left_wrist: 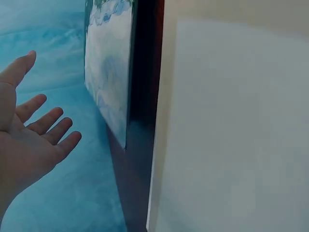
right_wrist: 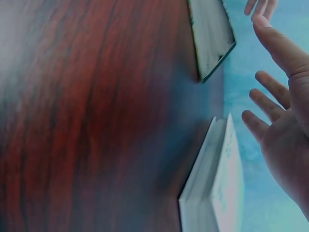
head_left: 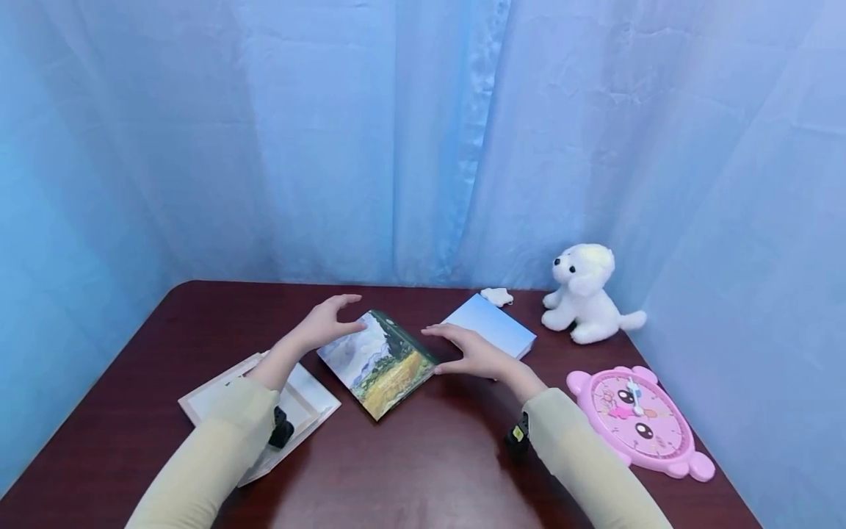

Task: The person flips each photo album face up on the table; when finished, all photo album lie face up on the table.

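A book with a painted landscape cover lies flat, turned at an angle, near the middle of the table. My left hand hovers by its upper left edge, fingers extended and thumb apart. On the other side, my right hand has its thumb and fingers spread around the book's right corner. In the left wrist view, the left palm holds nothing. The right wrist view shows the right hand spread and empty too, with the painted book's page edges nearby.
A blue-and-white book lies right of centre, partly behind my right hand. Pale flat boards or books sit under my left forearm. A white star-shaped object, a white plush dog and a pink toy clock occupy the right side.
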Tool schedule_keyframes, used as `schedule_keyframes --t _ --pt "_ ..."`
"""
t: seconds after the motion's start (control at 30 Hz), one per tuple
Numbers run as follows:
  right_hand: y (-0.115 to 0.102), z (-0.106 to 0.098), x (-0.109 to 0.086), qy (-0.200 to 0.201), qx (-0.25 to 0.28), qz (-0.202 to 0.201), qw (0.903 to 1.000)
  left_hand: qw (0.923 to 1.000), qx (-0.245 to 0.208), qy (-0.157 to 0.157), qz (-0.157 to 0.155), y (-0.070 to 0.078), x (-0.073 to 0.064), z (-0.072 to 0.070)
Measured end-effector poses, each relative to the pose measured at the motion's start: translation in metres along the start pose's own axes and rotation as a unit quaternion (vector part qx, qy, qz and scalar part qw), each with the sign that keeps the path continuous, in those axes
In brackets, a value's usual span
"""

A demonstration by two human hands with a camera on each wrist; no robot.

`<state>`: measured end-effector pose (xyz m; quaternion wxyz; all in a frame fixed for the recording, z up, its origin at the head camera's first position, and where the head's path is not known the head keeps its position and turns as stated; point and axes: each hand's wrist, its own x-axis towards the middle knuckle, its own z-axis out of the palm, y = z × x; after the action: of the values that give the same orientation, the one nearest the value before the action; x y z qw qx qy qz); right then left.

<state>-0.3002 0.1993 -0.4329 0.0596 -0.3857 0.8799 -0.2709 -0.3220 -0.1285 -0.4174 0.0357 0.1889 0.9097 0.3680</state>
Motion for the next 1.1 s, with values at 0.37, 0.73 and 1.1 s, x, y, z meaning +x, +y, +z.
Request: schedule_keyframes --t 0.37,0.73,1.1 --pt "0.017 0.016 0.007 -0.03 -0.01 0.043 0.9986 0.9986 0.009 -0.051 -0.006 -0.001 0.025 0.022" --pt "0.016 0.021 0.013 -0.046 -0.032 0.062 0.9966 0.9939 0.035 -0.103 -0.018 -0.001 0.035 0.026" --pt "0.017 0.021 0.013 -0.04 -0.03 0.05 0.9975 0.992 0.014 -0.121 -0.035 0.0 0.04 0.022"
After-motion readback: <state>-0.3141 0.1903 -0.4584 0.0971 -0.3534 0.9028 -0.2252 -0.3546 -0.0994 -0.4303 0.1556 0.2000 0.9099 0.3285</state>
